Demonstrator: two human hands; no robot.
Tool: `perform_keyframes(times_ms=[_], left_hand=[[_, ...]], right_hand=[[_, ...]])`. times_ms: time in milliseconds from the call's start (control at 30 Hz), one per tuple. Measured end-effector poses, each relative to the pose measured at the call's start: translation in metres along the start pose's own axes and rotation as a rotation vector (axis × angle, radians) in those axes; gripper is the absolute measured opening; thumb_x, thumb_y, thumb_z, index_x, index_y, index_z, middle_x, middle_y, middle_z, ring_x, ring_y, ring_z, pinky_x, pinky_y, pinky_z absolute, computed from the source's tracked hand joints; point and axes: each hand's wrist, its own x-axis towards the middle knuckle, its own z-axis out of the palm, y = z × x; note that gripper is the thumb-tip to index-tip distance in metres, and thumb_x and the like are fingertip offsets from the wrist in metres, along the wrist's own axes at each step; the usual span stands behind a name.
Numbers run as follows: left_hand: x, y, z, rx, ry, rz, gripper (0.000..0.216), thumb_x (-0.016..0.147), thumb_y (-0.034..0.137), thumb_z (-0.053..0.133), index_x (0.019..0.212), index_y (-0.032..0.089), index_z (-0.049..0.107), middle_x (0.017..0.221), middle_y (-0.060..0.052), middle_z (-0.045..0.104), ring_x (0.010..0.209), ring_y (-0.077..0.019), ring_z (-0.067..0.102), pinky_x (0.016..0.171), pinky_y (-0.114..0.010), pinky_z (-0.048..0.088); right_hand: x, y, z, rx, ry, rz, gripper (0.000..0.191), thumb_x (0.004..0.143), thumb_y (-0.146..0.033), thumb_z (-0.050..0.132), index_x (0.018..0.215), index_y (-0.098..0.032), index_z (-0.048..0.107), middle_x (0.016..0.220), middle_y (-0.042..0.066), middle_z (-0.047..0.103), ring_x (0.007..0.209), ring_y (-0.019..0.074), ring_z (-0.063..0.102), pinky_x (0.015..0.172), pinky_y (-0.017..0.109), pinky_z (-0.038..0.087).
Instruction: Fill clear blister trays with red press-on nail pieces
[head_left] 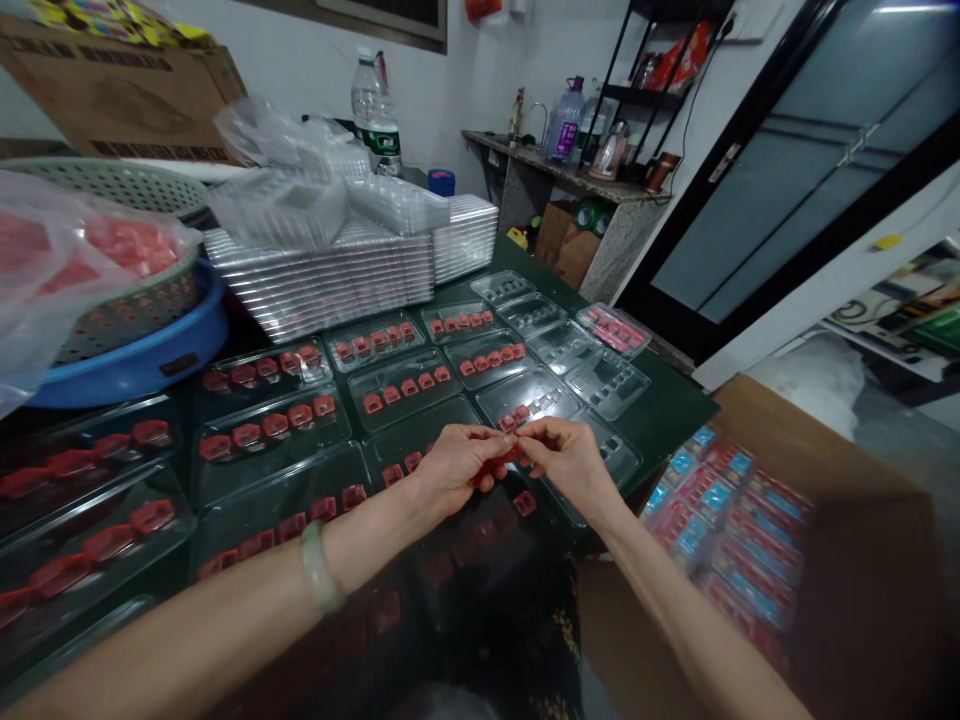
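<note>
My left hand [466, 462] is closed around several small red translucent plastic pieces [495, 466], partly hidden by the fingers. Fingertips of my right hand [562, 452] meet those of the left in a pinch at a red piece; its exact shape is covered. Just behind both hands lies a clear plastic tray [551, 388] with a couple of red pieces [514, 417] at the near end of its row of slots. Left of it, a clear tray [397, 372] carries a full row of red pieces. A loose-looking red piece [525, 503] shows just below my hands.
Clear trays with unfilled slots [611, 385] lie to the right. Stacked clear trays [330, 275] stand at the back, beside a blue basin [150, 345] under a basket of red pieces. An open carton [862, 500] with packaged goods stands right of the green table [679, 405].
</note>
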Motion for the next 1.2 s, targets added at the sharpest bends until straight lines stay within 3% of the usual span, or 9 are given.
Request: perform_keyframes(times_ms=[167, 400, 667, 900, 1000, 1200], left_hand=[[-0.004, 0.002, -0.003, 0.124, -0.061, 0.058, 0.024, 0.067, 0.033, 0.061, 0.071, 0.009, 0.062, 0.049, -0.001, 0.052, 0.036, -0.0051, 0.041, 0.031, -0.017, 0.025], [-0.004, 0.004, -0.004, 0.178, -0.118, 0.083, 0.025, 0.069, 0.033, 0.057, 0.071, 0.008, 0.062, 0.048, -0.001, 0.050, 0.035, -0.0048, 0.039, 0.031, -0.017, 0.024], [-0.005, 0.005, -0.004, 0.208, -0.178, 0.133, 0.022, 0.068, 0.029, 0.059, 0.076, 0.009, 0.063, 0.048, 0.001, 0.049, 0.035, -0.0043, 0.038, 0.031, -0.016, 0.025], [-0.001, 0.003, -0.005, 0.154, -0.162, 0.076, 0.017, 0.065, 0.019, 0.055, 0.076, 0.009, 0.064, 0.047, 0.000, 0.050, 0.036, -0.0055, 0.040, 0.030, -0.016, 0.023], [0.000, 0.002, -0.004, 0.091, -0.116, 0.021, 0.019, 0.062, 0.015, 0.054, 0.077, 0.010, 0.063, 0.050, -0.001, 0.051, 0.038, -0.0060, 0.042, 0.030, -0.016, 0.022], [-0.008, 0.004, -0.001, 0.066, -0.119, 0.020, 0.020, 0.065, 0.026, 0.059, 0.077, 0.010, 0.061, 0.047, 0.001, 0.048, 0.037, -0.0058, 0.040, 0.030, -0.016, 0.023]], right_hand=[[-0.001, -0.002, -0.004, 0.129, -0.069, 0.059, 0.018, 0.066, -0.027, 0.060, 0.078, -0.014, 0.064, 0.064, 0.002, 0.061, 0.054, 0.0117, 0.055, 0.043, 0.022, 0.045], [0.001, 0.001, -0.006, 0.245, -0.100, 0.099, 0.014, 0.064, -0.025, 0.063, 0.074, -0.014, 0.063, 0.060, 0.001, 0.061, 0.049, 0.0110, 0.055, 0.041, 0.021, 0.043], [-0.005, -0.005, 0.000, 0.160, -0.025, 0.045, 0.007, 0.063, -0.020, 0.060, 0.068, -0.015, 0.061, 0.053, -0.002, 0.057, 0.047, 0.0095, 0.052, 0.041, 0.020, 0.043], [-0.005, -0.005, 0.004, 0.204, 0.054, 0.074, 0.007, 0.059, -0.013, 0.056, 0.064, -0.014, 0.060, 0.048, -0.004, 0.053, 0.037, 0.0058, 0.044, 0.035, 0.017, 0.037], [-0.009, -0.004, 0.009, 0.166, 0.106, 0.026, 0.008, 0.061, -0.015, 0.054, 0.066, -0.014, 0.060, 0.049, -0.003, 0.052, 0.038, 0.0062, 0.043, 0.036, 0.018, 0.037], [-0.018, -0.009, 0.015, -0.177, 0.210, -0.205, 0.009, 0.065, -0.016, 0.051, 0.067, -0.017, 0.059, 0.061, 0.000, 0.058, 0.055, 0.0105, 0.052, 0.052, 0.021, 0.042]])
